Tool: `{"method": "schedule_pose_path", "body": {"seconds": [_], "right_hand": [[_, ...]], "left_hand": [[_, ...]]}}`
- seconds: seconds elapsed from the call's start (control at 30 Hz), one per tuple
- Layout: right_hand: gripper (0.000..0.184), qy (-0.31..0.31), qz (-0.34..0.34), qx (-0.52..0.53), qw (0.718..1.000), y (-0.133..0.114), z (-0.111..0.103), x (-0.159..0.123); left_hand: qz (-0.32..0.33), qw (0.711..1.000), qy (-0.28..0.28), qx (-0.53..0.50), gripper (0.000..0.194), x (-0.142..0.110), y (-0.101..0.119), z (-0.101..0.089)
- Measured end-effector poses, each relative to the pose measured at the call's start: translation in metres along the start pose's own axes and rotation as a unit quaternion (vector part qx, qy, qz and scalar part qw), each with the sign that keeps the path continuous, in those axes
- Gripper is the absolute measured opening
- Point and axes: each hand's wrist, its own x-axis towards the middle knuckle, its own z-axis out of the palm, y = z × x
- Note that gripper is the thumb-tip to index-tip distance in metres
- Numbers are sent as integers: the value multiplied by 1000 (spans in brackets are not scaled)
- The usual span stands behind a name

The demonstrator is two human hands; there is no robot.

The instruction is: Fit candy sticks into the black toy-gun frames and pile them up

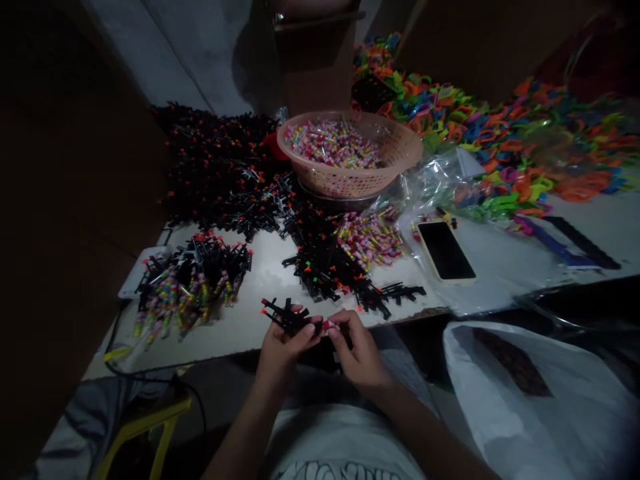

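In front of my body, over the table's front edge, my left hand [290, 337] is closed around a few black plastic toy guns [287, 316] with orange-red tips. My right hand [355, 343] pinches a small red-and-white piece [329, 325] at the end of the toy guns; most of it is hidden by the fingers, and it resembles the candy tubes nearby. Just beyond my hands lies a pile of black toy guns [325, 267]. Beside that pile is a heap of colourful candy tubes [373, 239]. Toy guns with candy tubes attached [193, 280] lie at the left.
A pink perforated basket [340, 175] full of candy tubes stands at the back. Behind it on the left is a large black heap of toy guns [210, 167]; bright plastic pieces [500, 147] spread right. A phone [447, 250] and a white bag [490, 400] are at right.
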Motion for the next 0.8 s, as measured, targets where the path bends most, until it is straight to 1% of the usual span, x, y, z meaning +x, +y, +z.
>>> {"method": "schedule_pose_path", "body": {"seconds": [0.07,0.2,0.37,0.47,0.6,0.7,0.8], "right_hand": [[11,7,-1,8,1000,-2,0,1],[7,17,-10,53,998,-2,1,1],[8,51,-14,76,996,-1,4,0],[8,32,-24,68,997,-2,2,1],[5,5,-26,59,998,-4,-2,2],[2,-12,-51,4,999,-6,-2,2],[5,-22,-82,-110,990,-8,2,3]], "left_hand": [[16,1000,-3,3,70,-2,1,2],[48,999,-7,21,61,-4,-1,1],[47,998,-4,41,57,-2,-3,-2],[49,998,6,46,58,-2,-4,-1],[61,997,12,46,54,-3,-4,1],[61,997,28,47,52,-1,-6,1],[51,997,34,40,45,3,-10,0]]}}
